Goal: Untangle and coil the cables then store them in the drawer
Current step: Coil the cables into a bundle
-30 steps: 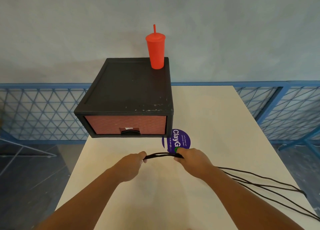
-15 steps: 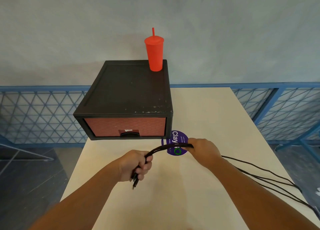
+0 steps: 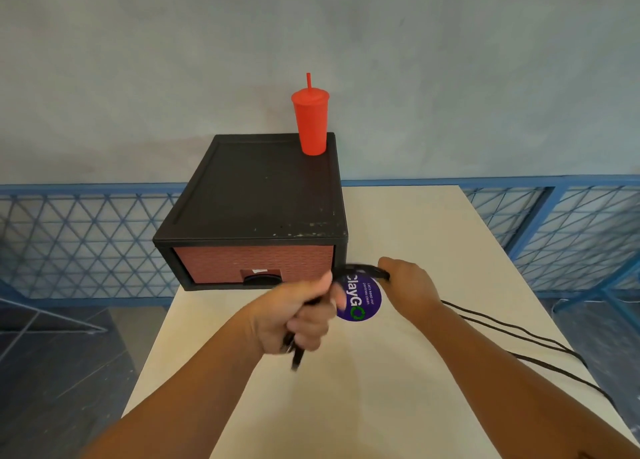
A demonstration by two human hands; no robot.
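Observation:
A bundle of black cables (image 3: 367, 271) arches between my two hands above the white table (image 3: 398, 372). My left hand (image 3: 298, 315) is closed in a fist around one end, and the plug ends stick out below it. My right hand (image 3: 407, 278) grips the bundle further along, near the drawer's front right corner. Loose strands of the black cables trail from under my right forearm to the table's right edge. The black drawer unit (image 3: 256, 199) with a red-brown drawer front (image 3: 252, 263) stands shut at the table's back left.
A red cup with a straw (image 3: 310, 122) stands on the drawer unit's back right corner. A round purple sticker (image 3: 360, 301) lies on the table between my hands. Blue mesh railing (image 3: 79, 240) runs behind and beside the table, with a grey wall behind.
My left hand has swung right and up, closing on the cable end, and the plug ends now hang below my fist. My right hand moved up toward the drawer's corner.

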